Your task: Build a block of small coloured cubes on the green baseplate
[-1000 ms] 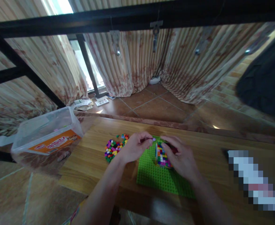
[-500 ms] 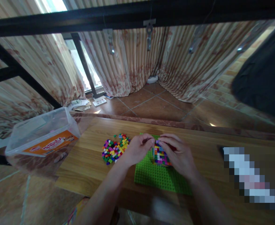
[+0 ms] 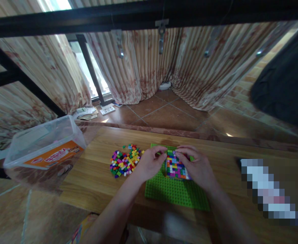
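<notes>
Green baseplate [image 3: 169,195] on the wooden counter [image 3: 98,179] carries the multicoloured brick block [image 3: 175,167], which lies between the two hands. The right hand [image 3: 196,164] is nearer, curled over the block's right side; the left hand [image 3: 154,162] has thumb and forefinger nearly together by its far left corner, with the loose bricks [image 3: 125,162] beyond its outer side. Whether either grips a brick, I cannot tell; the block's long axis is unclear, partly covered. Compared with half a second ago, the fingertips stand farther apart and more of the block shows.

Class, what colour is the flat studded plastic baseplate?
The studded baseplate is green, seen in the head view.
</notes>
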{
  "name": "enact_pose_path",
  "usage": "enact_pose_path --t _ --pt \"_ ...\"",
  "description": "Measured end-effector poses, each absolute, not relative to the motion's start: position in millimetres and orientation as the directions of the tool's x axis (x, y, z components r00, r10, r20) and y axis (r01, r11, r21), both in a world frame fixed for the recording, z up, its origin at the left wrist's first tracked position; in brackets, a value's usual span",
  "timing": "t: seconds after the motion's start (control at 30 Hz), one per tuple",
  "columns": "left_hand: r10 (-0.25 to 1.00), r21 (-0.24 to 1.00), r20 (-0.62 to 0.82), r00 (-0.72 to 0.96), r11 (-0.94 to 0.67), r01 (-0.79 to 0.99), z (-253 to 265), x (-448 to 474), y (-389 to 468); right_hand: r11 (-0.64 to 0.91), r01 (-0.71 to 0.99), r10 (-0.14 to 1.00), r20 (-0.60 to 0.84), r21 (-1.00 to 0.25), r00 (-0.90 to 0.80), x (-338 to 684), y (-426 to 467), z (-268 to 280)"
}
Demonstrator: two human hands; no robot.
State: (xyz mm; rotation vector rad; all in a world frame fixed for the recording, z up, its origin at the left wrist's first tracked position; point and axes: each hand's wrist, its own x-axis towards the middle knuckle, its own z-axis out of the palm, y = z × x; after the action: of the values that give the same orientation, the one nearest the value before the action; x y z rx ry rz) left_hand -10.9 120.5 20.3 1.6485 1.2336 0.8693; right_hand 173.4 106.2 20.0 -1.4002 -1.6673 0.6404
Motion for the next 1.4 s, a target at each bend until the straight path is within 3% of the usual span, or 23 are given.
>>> enact_pose_path --t 0.53,0.67,0.9,1.17,1.4 --pt "0.957 0.911 0.053 0.284 -0.163 0.378 24 -7 115 0.170 0.511 0.981 0.194 -0.843 -0.007 169 106 23" --pt "0.935 0.909 0.138 0.325 -0.251 0.334 29 -7 112 0.141 0.518 0.985 0.171 -0.844 0.010 168 106 27" --pt "0.866 0.790 0.263 0.425 -0.446 0.420 28 -8 109 0.103 0.510 0.992 0.127 -0.854 0.012 169 107 27" --pt "0.879 0.727 0.229 0.417 -0.440 0.527 28 -5 105 0.044 0.457 0.998 0.056 -0.888 0.013 168 109 25" --pt "0.858 0.759 0.257 0.444 -0.464 0.457 25 -7 105 0.066 0.462 0.997 0.079 -0.884 0.010 169 107 24"
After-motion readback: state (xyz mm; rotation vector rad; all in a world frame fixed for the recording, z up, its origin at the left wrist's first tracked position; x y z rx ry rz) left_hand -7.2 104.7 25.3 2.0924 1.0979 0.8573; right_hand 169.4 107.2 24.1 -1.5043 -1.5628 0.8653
